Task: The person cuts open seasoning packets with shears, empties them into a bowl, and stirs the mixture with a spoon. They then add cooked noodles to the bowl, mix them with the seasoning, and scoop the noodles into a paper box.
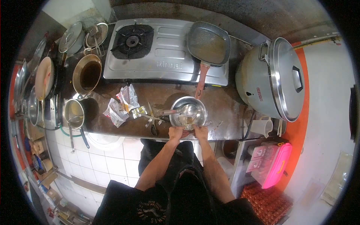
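Observation:
At the counter's front edge, a steel bowl (pixel 200 108) holds a ladle (pixel 188 110), whose handle points left over the rim. My left hand (pixel 176 132) and my right hand (pixel 200 132) are side by side at the bowl's near rim, fingers closed on a small clear packet (pixel 188 123) between them. What the packet contains is too small to tell. Left of the bowl lie scissors (pixel 153 127), a small green and silver sachet (pixel 139 111) and torn foil wrappers (pixel 119 108).
Behind the bowl stands a Rinnai stove (pixel 170 52) with a square grill pan (pixel 209 43), its handle reaching toward the bowl. A large rice cooker (pixel 255 78) is at the right. At the left are a pan of dark liquid (pixel 90 75) and a pot with a strainer (pixel 74 109).

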`<state>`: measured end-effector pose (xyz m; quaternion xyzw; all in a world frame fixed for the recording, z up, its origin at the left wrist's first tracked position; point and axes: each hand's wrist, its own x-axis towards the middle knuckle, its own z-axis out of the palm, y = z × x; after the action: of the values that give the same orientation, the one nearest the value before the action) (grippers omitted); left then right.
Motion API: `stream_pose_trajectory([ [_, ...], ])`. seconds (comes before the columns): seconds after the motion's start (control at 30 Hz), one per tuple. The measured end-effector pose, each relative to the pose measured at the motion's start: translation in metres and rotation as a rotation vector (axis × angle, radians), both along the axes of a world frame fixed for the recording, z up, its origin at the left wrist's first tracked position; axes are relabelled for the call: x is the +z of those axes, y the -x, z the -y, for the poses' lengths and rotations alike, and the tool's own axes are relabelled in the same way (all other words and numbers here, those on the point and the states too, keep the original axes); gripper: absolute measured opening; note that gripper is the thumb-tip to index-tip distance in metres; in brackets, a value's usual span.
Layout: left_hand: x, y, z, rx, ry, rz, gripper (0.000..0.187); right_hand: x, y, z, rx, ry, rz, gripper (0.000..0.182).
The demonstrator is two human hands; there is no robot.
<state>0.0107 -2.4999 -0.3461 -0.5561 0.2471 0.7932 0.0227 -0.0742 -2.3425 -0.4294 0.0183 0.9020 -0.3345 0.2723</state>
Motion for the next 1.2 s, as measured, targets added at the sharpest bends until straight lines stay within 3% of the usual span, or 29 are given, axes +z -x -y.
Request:
stream_pose_trajectory([
  [0.17, -0.014, -0.003, -0.005, -0.023, -0.002, -0.022, 0.025, -0.025, -0.001, -0.012, 0.013, -0.013, -0.077, 0.038],
  [0.23, -0.023, -0.003, -0.007, -0.046, 0.056, 0.039, 0.024, 0.018, 0.004, 0.005, -0.052, -0.043, 0.060, 0.043],
  [0.37, -0.001, 0.001, -0.002, -0.014, 0.023, -0.001, 0.024, 0.010, 0.002, 0.003, -0.079, -0.101, -0.048, 0.048],
  [0.47, -0.014, 0.002, -0.006, -0.003, 0.035, -0.020, 0.025, 0.046, 0.008, 0.013, 0.013, -0.036, -0.007, 0.049],
  [0.57, -0.027, 0.003, -0.011, -0.047, 0.068, -0.012, 0.026, 0.045, 0.005, 0.016, -0.006, -0.058, 0.106, 0.047],
  [0.67, 0.009, 0.012, -0.005, -0.031, 0.003, -0.024, 0.026, 0.003, -0.005, -0.001, 0.048, 0.003, -0.013, 0.044],
  [0.77, 0.009, 0.010, -0.002, -0.097, 0.048, -0.026, 0.026, 0.001, -0.010, 0.000, -0.059, -0.046, -0.042, 0.041],
  [0.97, -0.010, 0.006, -0.009, -0.099, 0.025, -0.002, 0.020, 0.019, -0.010, 0.012, -0.096, 0.137, 0.004, 0.032],
  [1.03, -0.011, 0.006, -0.009, -0.122, 0.080, 0.059, 0.018, 0.017, -0.012, 0.012, -0.244, 0.204, -0.001, 0.029],
  [1.17, -0.034, 0.006, -0.015, -0.160, 0.103, 0.076, 0.020, -0.005, -0.010, 0.004, -0.030, 0.136, -0.118, 0.024],
  [1.2, -0.058, 0.001, -0.022, -0.255, 0.282, 0.112, 0.020, 0.002, -0.008, 0.006, -0.067, 0.102, -0.022, 0.043],
])
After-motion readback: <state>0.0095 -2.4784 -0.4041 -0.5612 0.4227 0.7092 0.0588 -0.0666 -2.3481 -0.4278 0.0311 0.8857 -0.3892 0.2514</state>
